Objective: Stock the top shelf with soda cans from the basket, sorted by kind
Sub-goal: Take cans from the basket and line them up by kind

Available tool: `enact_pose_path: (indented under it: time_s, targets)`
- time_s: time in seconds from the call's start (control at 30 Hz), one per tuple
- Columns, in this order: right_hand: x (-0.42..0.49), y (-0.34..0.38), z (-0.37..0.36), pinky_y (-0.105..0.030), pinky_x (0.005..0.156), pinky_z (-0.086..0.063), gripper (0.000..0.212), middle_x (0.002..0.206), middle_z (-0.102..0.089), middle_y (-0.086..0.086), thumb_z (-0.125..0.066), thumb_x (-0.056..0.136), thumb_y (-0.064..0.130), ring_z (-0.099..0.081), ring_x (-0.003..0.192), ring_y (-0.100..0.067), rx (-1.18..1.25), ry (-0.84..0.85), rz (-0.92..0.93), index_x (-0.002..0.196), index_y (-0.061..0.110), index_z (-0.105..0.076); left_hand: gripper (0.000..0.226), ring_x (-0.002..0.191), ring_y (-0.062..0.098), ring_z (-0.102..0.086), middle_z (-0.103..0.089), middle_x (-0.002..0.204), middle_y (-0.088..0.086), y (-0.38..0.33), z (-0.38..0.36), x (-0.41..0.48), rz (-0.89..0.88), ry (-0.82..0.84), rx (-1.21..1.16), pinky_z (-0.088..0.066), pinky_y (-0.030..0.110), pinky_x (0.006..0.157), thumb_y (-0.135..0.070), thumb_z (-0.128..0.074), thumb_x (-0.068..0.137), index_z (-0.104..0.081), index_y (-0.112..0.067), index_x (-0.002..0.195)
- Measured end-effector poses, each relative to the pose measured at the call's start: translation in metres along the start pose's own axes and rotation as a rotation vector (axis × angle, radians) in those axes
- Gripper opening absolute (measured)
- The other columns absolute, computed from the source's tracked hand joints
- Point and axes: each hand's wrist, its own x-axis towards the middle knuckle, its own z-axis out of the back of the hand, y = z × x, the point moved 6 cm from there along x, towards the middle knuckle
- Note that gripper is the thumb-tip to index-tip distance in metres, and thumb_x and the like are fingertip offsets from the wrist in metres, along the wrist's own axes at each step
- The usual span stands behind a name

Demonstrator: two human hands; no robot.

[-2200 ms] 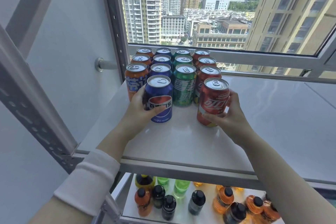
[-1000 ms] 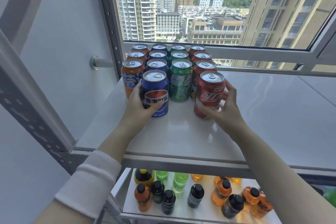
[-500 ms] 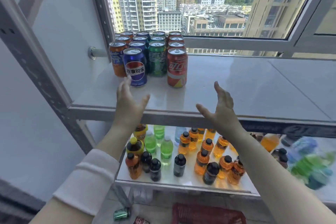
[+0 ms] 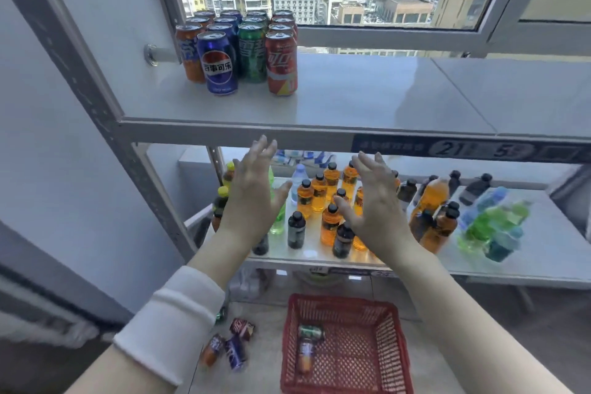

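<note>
**Top shelf** [image 4: 367,99]: white board in a grey metal rack before a window. Stocked only at its left rear corner; the middle and right lie bare.

**Lower shelf** [image 4: 550,253]: directly under the top shelf. It holds orange, dark, green and blue drink bottles, which are not part of this task.

**Basket** [image 4: 345,302]: red plastic mesh, on the floor far below the top shelf's front edge. Nearly emptied.

**Can block** [image 4: 236,41]: standing on the top shelf, left rear, in four files running front to back, one kind per file.
- orange file [image 4: 189,54]: three cans, outermost left
- blue file [image 4: 217,65]: four cans
- green file [image 4: 252,56]: three cans
- red file [image 4: 281,65]: four cans, outermost right

The blue and red files reach one can nearer the shelf's front edge. Sorting holds so far.

**Hands**: left hand [image 4: 252,198] and right hand [image 4: 377,201] are both empty, with fingers spread and straight. They hang in the air just below and in front of the top shelf's front edge, touching nothing.

**Cans in basket**: a green can [image 4: 310,332] and an orange can [image 4: 305,357], both lying down. By my count, these would even up the two short files.

**Cans on floor**: below the top shelf's left end, beside the basket.
- red can [image 4: 242,328]
- orange floor can [image 4: 212,350]
- blue floor can [image 4: 235,352]
- possibly one more at the sleeve's edge, too blurred to name

**Status, as judged**: fourteen shelved, at least five left to bring up.
</note>
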Motion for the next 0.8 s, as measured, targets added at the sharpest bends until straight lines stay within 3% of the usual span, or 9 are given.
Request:
enact_pose_path:
  time_s: [0.13, 0.3, 0.43, 0.6, 0.7, 0.8]
  targets:
    - [-0.026, 0.009, 0.001, -0.023, 0.111, 0.0, 0.066, 0.151, -0.025, -0.008, -0.059, 0.089, 0.029, -0.005, 0.145, -0.02, -0.03, 0.001, -0.003, 0.144, 0.01, -0.026, 0.064, 0.138, 0.031, -0.028, -0.034, 0.147, 0.018, -0.007, 0.0, -0.023, -0.071, 0.032, 0.066, -0.027, 0.053, 0.111, -0.016, -0.066, 0.084, -0.036, -0.002, 0.139]
    - [-0.057, 0.024, -0.002, -0.03, 0.115, -0.005, 0.066, 0.149, -0.029, -0.011, -0.06, 0.088, 0.026, -0.01, 0.144, -0.024, -0.049, -0.019, -0.022, 0.144, 0.009, -0.028, 0.062, 0.14, 0.03, -0.025, -0.033, 0.147, 0.016, -0.007, -0.002, -0.056, -0.113, 0.077, 0.07, -0.023, 0.055, 0.112, -0.017, -0.065, 0.084, -0.037, -0.003, 0.138]
    - [-0.089, 0.023, -0.01, -0.033, 0.113, -0.011, 0.062, 0.145, -0.036, -0.013, -0.062, 0.087, 0.023, -0.019, 0.142, -0.028, -0.075, -0.025, -0.049, 0.14, 0.005, -0.035, 0.06, 0.139, 0.031, -0.027, -0.034, 0.147, 0.016, -0.005, -0.013, -0.077, -0.124, 0.126, 0.073, -0.019, 0.054, 0.114, -0.019, -0.064, 0.086, -0.038, -0.003, 0.138]
    - [-0.116, 0.0, -0.014, -0.038, 0.116, -0.015, 0.061, 0.144, -0.038, -0.014, -0.061, 0.087, 0.021, -0.021, 0.141, -0.029, -0.095, 0.028, -0.112, 0.14, 0.004, -0.035, 0.058, 0.142, 0.026, -0.022, -0.029, 0.15, 0.012, -0.007, -0.033, -0.095, -0.113, 0.172, 0.043, -0.004, 0.036, 0.114, -0.02, -0.058, 0.089, -0.034, -0.005, 0.14]
    - [-0.13, -0.02, -0.02, -0.041, 0.117, -0.019, 0.06, 0.145, -0.037, -0.013, -0.06, 0.088, 0.022, -0.02, 0.141, -0.028, -0.092, 0.079, -0.182, 0.14, 0.004, -0.035, 0.06, 0.142, 0.025, -0.02, -0.028, 0.151, 0.012, -0.003, -0.052, -0.105, -0.077, 0.225, 0.044, -0.009, 0.044, 0.116, -0.021, -0.059, 0.089, -0.033, -0.006, 0.141]
    - [-0.143, -0.046, -0.032, -0.035, 0.116, -0.016, 0.061, 0.146, -0.035, -0.011, -0.059, 0.089, 0.025, -0.02, 0.141, -0.026, -0.097, 0.137, -0.237, 0.141, 0.005, -0.033, 0.061, 0.142, 0.025, -0.021, -0.027, 0.151, 0.012, 0.004, -0.077, -0.111, -0.039, 0.277, 0.068, -0.009, 0.047, 0.117, -0.022, -0.058, 0.089, -0.032, -0.007, 0.142]
